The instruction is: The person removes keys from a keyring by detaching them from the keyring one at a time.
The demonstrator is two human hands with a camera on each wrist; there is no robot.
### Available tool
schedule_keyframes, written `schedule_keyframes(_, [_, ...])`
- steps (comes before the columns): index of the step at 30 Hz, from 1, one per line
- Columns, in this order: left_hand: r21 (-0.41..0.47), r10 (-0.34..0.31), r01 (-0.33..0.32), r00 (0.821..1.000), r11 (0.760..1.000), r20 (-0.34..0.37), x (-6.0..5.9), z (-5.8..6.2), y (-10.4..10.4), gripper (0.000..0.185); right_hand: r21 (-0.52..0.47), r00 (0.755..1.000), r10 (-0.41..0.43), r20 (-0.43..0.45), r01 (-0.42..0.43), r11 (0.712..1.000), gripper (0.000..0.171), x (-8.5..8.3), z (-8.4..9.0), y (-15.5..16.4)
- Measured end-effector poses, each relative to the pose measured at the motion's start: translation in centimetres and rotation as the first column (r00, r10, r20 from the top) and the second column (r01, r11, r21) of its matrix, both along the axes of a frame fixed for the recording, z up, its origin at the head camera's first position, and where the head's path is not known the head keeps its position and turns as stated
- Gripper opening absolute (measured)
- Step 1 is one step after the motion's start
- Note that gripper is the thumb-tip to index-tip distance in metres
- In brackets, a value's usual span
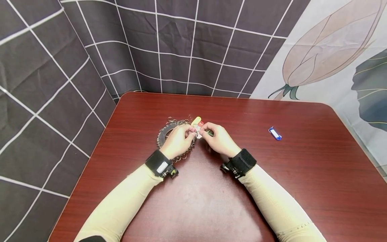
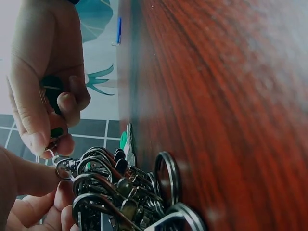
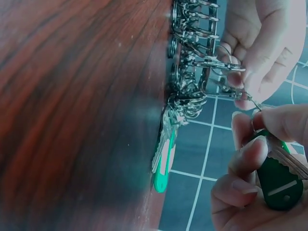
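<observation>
My left hand (image 1: 177, 140) rests over a large round key holder (image 1: 161, 136) hung with many metal clasps and rings. In the right wrist view its thumb and finger pinch a small clasp (image 3: 238, 95) on the holder's edge. Close by on the right, my right hand (image 1: 223, 140) pinches a thin split ring (image 3: 256, 118) that meets the clasp's end. From that ring hang a green key tag (image 3: 281, 187) and a silver key (image 3: 291, 162), lying against the curled fingers.
A yellow tag (image 1: 196, 120) and a red tag (image 1: 201, 124) lie just beyond the fingers. Another green tag (image 3: 161, 179) with keys hangs at the holder. A blue tag (image 1: 275, 134) lies alone on the right of the red-brown table (image 1: 193, 201). Grid-patterned cloth (image 1: 175, 43) stands behind.
</observation>
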State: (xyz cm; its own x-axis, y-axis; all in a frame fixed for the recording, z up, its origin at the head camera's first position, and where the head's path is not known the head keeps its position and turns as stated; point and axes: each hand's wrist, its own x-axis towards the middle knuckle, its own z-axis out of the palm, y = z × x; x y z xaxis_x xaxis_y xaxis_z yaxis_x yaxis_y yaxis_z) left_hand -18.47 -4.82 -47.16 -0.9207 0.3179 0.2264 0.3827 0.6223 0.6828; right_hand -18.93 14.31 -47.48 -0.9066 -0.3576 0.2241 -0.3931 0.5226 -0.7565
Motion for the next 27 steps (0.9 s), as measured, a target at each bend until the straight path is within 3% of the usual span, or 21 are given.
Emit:
schedule_keyframes(6, [0.036,-0.009,0.008,1.0,0.999,0.024,-0.1,-0.21,0.02,0.007,-0.052,0.999,-0.019,0.044,0.021,0.998,0.01,-0.05,-0.07,0.07])
schedule_keyframes(11, [0.078,0.02,-0.021,1.0,0.997,0.008,-0.09,-0.39,0.03,0.005,-0.06,0.997,-0.018,0.076,0.022,0.998,0.006,0.0,-0.09,-0.03])
schedule_keyframes(19, [0.145,0.048,-0.044,0.998,0.988,-0.027,-0.19,-0.7,-0.01,0.009,-0.007,1.0,-0.024,0.02,0.025,1.0,0.006,0.01,-0.04,-0.12])
schedule_keyframes(27, [0.122,0.044,-0.037,0.997,0.992,-0.057,0.03,-0.34,-0.07,0.011,-0.01,1.0,-0.023,0.015,0.023,1.0,0.004,0.09,0.35,-0.08])
